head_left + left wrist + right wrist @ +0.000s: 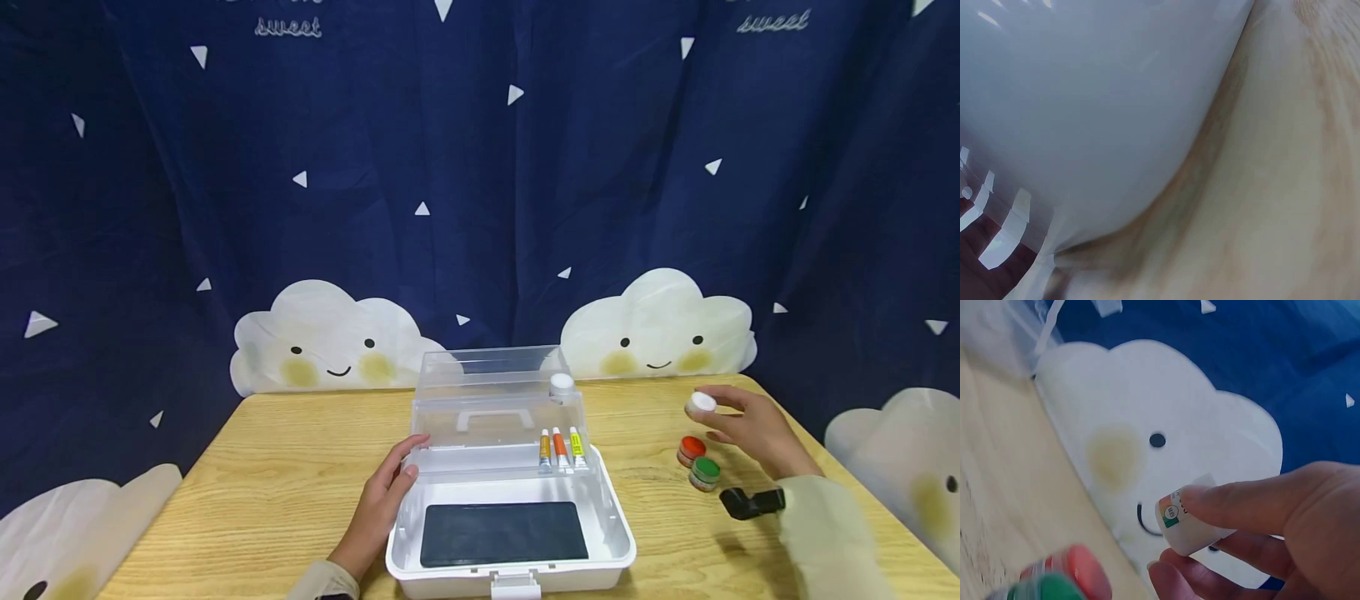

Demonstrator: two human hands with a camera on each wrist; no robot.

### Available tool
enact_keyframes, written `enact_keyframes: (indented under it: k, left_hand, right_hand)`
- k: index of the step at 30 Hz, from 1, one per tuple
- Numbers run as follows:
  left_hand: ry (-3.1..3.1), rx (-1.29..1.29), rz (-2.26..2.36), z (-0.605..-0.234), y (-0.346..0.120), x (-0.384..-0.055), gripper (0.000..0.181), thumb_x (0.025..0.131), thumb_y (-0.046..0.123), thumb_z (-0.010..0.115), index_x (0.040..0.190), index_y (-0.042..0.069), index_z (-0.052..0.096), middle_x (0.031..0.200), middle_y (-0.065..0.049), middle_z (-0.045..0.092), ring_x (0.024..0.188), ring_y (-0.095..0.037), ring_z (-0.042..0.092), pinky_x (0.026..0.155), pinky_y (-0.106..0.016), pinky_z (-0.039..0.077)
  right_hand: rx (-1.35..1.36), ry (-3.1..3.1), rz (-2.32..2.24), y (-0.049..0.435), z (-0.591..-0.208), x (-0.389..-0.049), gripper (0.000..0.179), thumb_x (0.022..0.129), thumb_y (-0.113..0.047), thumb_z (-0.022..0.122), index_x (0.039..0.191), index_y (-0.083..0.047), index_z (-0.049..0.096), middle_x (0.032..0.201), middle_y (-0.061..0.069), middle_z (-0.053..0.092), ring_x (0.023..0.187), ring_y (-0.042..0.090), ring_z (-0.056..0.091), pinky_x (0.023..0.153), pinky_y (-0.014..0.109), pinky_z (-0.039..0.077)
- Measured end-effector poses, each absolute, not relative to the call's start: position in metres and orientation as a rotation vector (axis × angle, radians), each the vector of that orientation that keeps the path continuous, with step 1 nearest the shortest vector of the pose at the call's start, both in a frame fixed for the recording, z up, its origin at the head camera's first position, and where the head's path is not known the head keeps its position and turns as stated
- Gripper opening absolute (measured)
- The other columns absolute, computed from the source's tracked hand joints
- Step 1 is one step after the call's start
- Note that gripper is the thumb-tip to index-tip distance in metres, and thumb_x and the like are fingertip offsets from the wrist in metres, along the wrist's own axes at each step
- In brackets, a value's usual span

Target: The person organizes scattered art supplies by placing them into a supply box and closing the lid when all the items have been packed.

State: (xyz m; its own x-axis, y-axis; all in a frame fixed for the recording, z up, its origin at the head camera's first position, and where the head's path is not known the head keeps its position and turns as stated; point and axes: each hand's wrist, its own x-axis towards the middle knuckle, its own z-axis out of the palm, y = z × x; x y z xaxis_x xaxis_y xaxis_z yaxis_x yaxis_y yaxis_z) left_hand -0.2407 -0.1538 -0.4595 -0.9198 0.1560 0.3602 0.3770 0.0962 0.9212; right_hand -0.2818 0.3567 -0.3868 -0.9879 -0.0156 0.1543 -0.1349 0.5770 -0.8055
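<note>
Grip of the left hand point(381, 504) clasps the left edge of the white case point(450, 586), thumb and forefinger both on that edge; the remaining fingers are not clearly shown. The case rests on the wooden counter point(300, 450) with its clear lid point(491, 382) raised at the rear. A dark flat panel point(504, 533) lies on the floor of the case. In the clear raised section at the case's rear right, an ochre tube point(545, 450), an orange tube point(561, 448) and a yellow tube point(577, 447) stand side by side, with a white-capped jar point(561, 386) above and behind them. Through the clear plastic, the exact compartment of each cannot be established.

Well apart to the right of the case, a red-capped jar point(691, 452) and a green-capped jar point(704, 473) stand on the counter, near each other; contact between them is unconfirmed. Farthest right of the case, the right hand point(761, 429) has its grip on a second white-capped jar point(702, 404), pinched between thumb and fingers and tilted in the right wrist view.

Progress, as judged: partial. Three tubes and one jar appear placed in the case. Outstanding, outside it: one jar in hand, two unheld. Lid closure is not done.
</note>
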Motion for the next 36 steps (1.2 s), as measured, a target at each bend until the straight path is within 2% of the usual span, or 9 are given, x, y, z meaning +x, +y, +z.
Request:
enact_keyframes:
  k: [9,19,27,31,36]
  left_hand:
    - [-2.184,-0.546,-1.94,-0.458,-0.153,-0.24,0.036,0.102,0.017,0.046,0.138,0.019,0.05,0.138,-0.009,0.053,0.124,-0.022,0.049,0.096,-0.02,0.042]
    - [-2.196,-0.527,-1.949,-0.459,-0.154,-0.241,0.036,0.102,0.018,0.046,0.138,0.018,0.05,0.138,-0.013,0.051,0.123,-0.023,0.05,0.096,-0.022,0.042]
    - [-2.184,-0.545,-1.947,-0.458,-0.153,-0.24,0.035,0.103,0.018,0.046,0.138,0.018,0.051,0.138,-0.012,0.052,0.125,-0.026,0.049,0.097,-0.021,0.041]
    - [-2.177,-0.549,-1.96,-0.459,-0.153,-0.24,0.036,0.103,0.016,0.045,0.138,0.018,0.051,0.138,-0.014,0.051,0.125,-0.027,0.048,0.097,-0.022,0.042]
    - [-2.205,-0.51,-1.958,-0.459,-0.154,-0.24,0.036,0.103,0.019,0.046,0.138,0.02,0.05,0.139,-0.01,0.051,0.124,-0.023,0.05,0.097,-0.023,0.042]
  right_hand:
    - [0.179,-2.567,1.343,0.335,-0.374,-0.28,0.058,0.091,-0.029,0.068,0.133,0.005,0.049,0.128,0.024,0.049,0.09,0.005,0.063,0.073,0.028,0.056]
    - [0.224,-2.56,1.313,0.303,-0.355,-0.283,0.058,0.09,-0.03,0.069,0.135,0.001,0.051,0.129,0.023,0.053,0.103,0.033,0.064,0.076,0.03,0.056]
    - [0.282,-2.551,1.396,0.273,-0.338,-0.291,0.057,0.089,-0.031,0.07,0.136,-0.004,0.051,0.128,0.019,0.055,0.108,0.035,0.062,0.079,0.028,0.055]
    - [0.317,-2.547,1.389,0.258,-0.335,-0.294,0.057,0.088,-0.034,0.071,0.134,-0.007,0.053,0.132,0.017,0.054,0.109,0.035,0.061,0.085,0.036,0.054]
    - [0.352,-2.555,1.354,0.239,-0.331,-0.298,0.056,0.086,-0.04,0.071,0.133,-0.013,0.056,0.134,0.012,0.054,0.106,0.032,0.063,0.091,0.051,0.048]
